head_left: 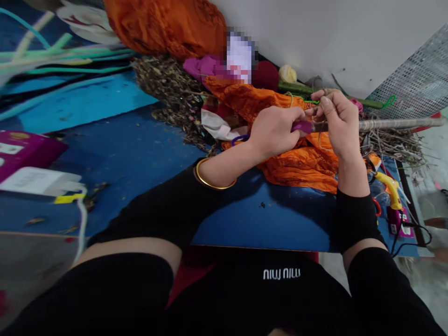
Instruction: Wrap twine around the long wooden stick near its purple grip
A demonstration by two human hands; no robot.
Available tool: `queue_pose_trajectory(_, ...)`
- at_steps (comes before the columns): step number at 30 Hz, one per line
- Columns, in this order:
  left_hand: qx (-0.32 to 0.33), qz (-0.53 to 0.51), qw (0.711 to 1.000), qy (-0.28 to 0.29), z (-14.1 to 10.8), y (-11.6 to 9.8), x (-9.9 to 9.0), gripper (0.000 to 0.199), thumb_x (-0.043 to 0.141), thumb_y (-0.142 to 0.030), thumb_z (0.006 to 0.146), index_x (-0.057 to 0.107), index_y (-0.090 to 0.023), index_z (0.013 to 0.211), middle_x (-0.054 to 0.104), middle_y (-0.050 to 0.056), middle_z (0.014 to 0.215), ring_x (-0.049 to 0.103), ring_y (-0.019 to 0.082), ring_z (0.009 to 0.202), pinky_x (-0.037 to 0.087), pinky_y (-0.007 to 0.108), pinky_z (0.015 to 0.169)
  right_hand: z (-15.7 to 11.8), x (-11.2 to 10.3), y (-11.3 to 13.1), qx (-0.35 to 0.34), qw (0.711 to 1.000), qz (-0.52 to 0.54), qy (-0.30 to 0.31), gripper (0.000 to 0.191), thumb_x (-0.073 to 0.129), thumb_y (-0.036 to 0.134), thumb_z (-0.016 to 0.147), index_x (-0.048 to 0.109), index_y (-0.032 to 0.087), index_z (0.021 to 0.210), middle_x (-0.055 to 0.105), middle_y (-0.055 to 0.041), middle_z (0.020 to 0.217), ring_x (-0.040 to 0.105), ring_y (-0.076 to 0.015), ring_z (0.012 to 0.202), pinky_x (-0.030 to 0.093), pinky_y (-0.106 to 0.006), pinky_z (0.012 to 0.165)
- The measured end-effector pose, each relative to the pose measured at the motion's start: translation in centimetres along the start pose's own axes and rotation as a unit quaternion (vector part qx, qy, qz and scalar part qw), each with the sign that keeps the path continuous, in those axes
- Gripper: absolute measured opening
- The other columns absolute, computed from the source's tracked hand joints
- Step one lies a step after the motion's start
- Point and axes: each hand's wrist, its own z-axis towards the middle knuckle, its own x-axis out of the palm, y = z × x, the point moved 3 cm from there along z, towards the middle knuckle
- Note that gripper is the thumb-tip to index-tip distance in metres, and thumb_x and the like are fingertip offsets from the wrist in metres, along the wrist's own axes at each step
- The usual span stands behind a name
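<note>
My left hand [275,128] is closed around the purple-wrapped end of a long, thin stick [395,123]. The stick runs to the right, behind my right wrist, and has a grey-brown wrapping along it. Just above the stick, my right hand [339,114] is closed in a pinch, thumb against forefinger. A thin thread seems to be between those fingertips, with a fine loop hanging below; its full path is too small to follow. Beneath both hands lies crumpled orange cloth [301,168]. A green stem [367,101] with a bright green loop at its end lies behind my right hand.
Dried plant stalks [168,84] are heaped on the blue table [136,149]. A yellow-handled glue gun [390,189] and a purple box [401,221] sit at right. On the left are a white power adapter [42,181] and green strips [63,58]. A white wall stands behind.
</note>
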Motion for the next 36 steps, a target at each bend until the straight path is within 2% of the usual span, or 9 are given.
queue_pose_trajectory(6,0.055,0.095,0.994,0.005,-0.4,-0.2,0.4,0.033,0.067,-0.022,0.078,0.074,-0.023,0.11,0.072,0.005,0.086,0.069,0.029,0.101,0.047,0.035,0.09,0.3,-0.5,-1.1,0.011,1.0,0.0,-0.004,0.06,0.053,0.083,0.089,0.054,0.024,0.075,0.071,-0.0057,0.118,0.074,-0.0213,0.106,0.066,-0.035,0.079)
queue_pose_trajectory(11,0.097,0.133,0.986,0.03,-0.5,-0.6,0.5,0.036,0.065,-0.024,0.084,0.073,-0.024,0.119,0.071,0.006,0.088,0.068,0.029,0.098,0.046,0.035,0.087,0.3,-0.7,-1.0,-0.017,0.999,-0.032,-0.002,0.059,0.054,0.081,0.09,0.056,0.025,0.071,0.071,-0.0036,0.101,0.071,-0.022,0.107,0.067,-0.042,0.089)
queue_pose_trajectory(14,0.131,0.185,0.973,0.036,-0.5,-0.5,0.6,0.031,0.06,-0.024,0.089,0.075,-0.025,0.116,0.073,0.007,0.093,0.068,0.027,0.091,0.046,0.035,0.084,0.3,-0.6,-1.1,-0.02,0.999,-0.038,0.0,0.058,0.055,0.079,0.091,0.057,0.025,0.071,0.069,-0.0033,0.095,0.072,-0.022,0.107,0.066,-0.042,0.09)
queue_pose_trajectory(17,0.154,0.214,0.964,0.029,-0.5,-0.3,0.7,0.027,0.057,-0.026,0.093,0.077,-0.024,0.11,0.075,0.007,0.094,0.068,0.026,0.09,0.045,0.035,0.08,0.3,-0.5,-1.4,-0.009,1.0,-0.024,0.004,0.059,0.054,0.079,0.091,0.058,0.024,0.071,0.069,-0.0042,0.098,0.075,-0.0219,0.104,0.067,-0.039,0.084)
queue_pose_trajectory(21,0.183,0.259,0.948,0.036,-0.5,-0.5,0.9,0.031,0.05,-0.027,0.098,0.079,-0.023,0.109,0.077,0.009,0.1,0.069,0.025,0.089,0.044,0.035,0.074,0.3,-0.5,-1.7,-0.009,1.0,-0.025,0.002,0.061,0.055,0.081,0.089,0.059,0.024,0.071,0.069,-0.004,0.096,0.074,-0.0225,0.107,0.067,-0.039,0.083)
queue_pose_trajectory(26,0.163,0.212,0.963,0.019,-0.3,-0.3,0.4,0.025,0.058,-0.023,0.09,0.079,-0.024,0.103,0.075,0.007,0.097,0.068,0.025,0.089,0.046,0.036,0.076,0.4,-1.1,-1.5,0.01,1.0,-0.007,-0.012,0.056,0.059,0.078,0.09,0.061,0.024,0.074,0.072,-0.0036,0.099,0.073,-0.0171,0.09,0.064,-0.035,0.077)
queue_pose_trajectory(30,0.146,0.199,0.969,-0.009,0.4,0.1,-1.3,0.027,0.061,-0.024,0.09,0.079,-0.025,0.109,0.074,0.007,0.097,0.067,0.027,0.095,0.046,0.036,0.08,0.5,-4.0,-0.9,0.048,0.997,0.052,-0.024,0.047,0.066,0.069,0.092,0.062,0.025,0.074,0.074,-0.0041,0.093,0.061,-0.0101,0.06,0.053,-0.031,0.058)
queue_pose_trajectory(33,0.143,0.251,0.957,-0.026,1.3,0.4,-3.6,0.03,0.061,-0.029,0.092,0.079,-0.026,0.115,0.075,0.009,0.102,0.066,0.027,0.092,0.044,0.038,0.079,0.4,-7.9,-0.8,0.058,0.996,0.061,-0.024,0.039,0.065,0.062,0.095,0.061,0.028,0.076,0.074,-0.0035,0.086,0.05,-0.0084,0.05,0.045,-0.033,0.051)
queue_pose_trajectory(36,0.147,0.29,0.945,-0.042,1.9,0.8,-6.4,0.031,0.062,-0.031,0.091,0.08,-0.03,0.115,0.076,0.007,0.1,0.063,0.027,0.089,0.043,0.04,0.077,-0.1,-12.7,-2.0,0.066,0.991,0.076,-0.088,0.032,0.071,0.057,0.092,0.064,0.031,0.073,0.076,-0.0034,0.089,0.043,-0.0076,0.047,0.036,-0.036,0.047)
